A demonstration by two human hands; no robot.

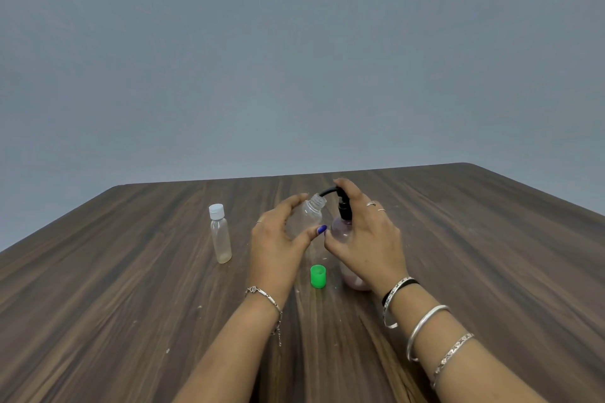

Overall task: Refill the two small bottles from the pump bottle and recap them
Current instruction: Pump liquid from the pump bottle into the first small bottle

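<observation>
dark wood table (131,288) under grey wall. pump bottle (343,229) gripped in right hand (366,239), fingertip on pump head. uncapped small bottle (307,216) cradled by curled left hand (278,245), neck beneath spout; filling apparently underway. capped bottle (221,235) left of fingers, untouched; green cap (318,276) below them, waiting.

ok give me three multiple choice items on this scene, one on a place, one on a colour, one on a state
1. Where does the loose cap lie?
A. on the table between the two wrists
B. on the capped bottle
C. at the far table edge

2. What colour is that cap?
A. white
B. green
C. black

3. What state is the bottle in the left hand?
A. capped
B. lying flat
C. open, neck at the pump spout

Key: 1 A, it sits on the wood near the pump bottle. 2 B, it is bright green. 3 C, bare threads show beside the spout, where the right hand rests on the pump.
</observation>
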